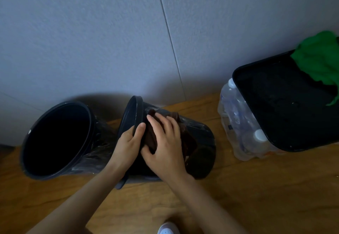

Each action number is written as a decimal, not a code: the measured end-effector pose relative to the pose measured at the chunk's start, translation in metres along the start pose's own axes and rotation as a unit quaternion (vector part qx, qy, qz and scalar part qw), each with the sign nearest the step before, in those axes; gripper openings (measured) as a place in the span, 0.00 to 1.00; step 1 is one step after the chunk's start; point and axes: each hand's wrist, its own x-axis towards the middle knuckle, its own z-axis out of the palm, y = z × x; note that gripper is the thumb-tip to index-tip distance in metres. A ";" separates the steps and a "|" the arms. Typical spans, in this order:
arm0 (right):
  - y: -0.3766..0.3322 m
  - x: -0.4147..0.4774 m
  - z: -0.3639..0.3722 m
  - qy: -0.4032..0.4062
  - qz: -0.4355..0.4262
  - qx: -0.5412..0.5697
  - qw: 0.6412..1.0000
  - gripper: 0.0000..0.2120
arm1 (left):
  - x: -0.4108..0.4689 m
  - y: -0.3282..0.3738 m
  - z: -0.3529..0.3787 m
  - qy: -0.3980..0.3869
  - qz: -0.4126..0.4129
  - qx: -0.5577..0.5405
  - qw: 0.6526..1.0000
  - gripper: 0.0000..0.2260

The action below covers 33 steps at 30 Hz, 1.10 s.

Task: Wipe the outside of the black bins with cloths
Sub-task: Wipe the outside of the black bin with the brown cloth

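Note:
Two round black bins stand close together on the wooden floor against the wall. The middle bin (pixel 201 136) is tipped to the right, its mouth facing left. My left hand (pixel 128 142) grips its rim, thumb on the outside. A dark brown cloth (pixel 185 138) lies on that bin's side, and my right hand (pixel 163 142) presses flat on it with spread fingers. The left bin (pixel 55 140) leans with its open mouth toward me; I cannot see inside it.
At the right is a black rectangular bin (pixel 286 109) with a green cloth (pixel 319 59) draped over its far corner. A shrink-wrapped pack of plastic bottles (pixel 236 121) sits against its left side. The grey wall (pixel 110 32) is close behind. My shoe (pixel 167 229) shows at the bottom edge.

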 end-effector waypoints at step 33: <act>0.122 0.023 -0.041 -0.009 0.251 0.043 0.967 0.21 | -0.011 0.006 0.001 -0.070 0.016 -0.029 0.997 0.12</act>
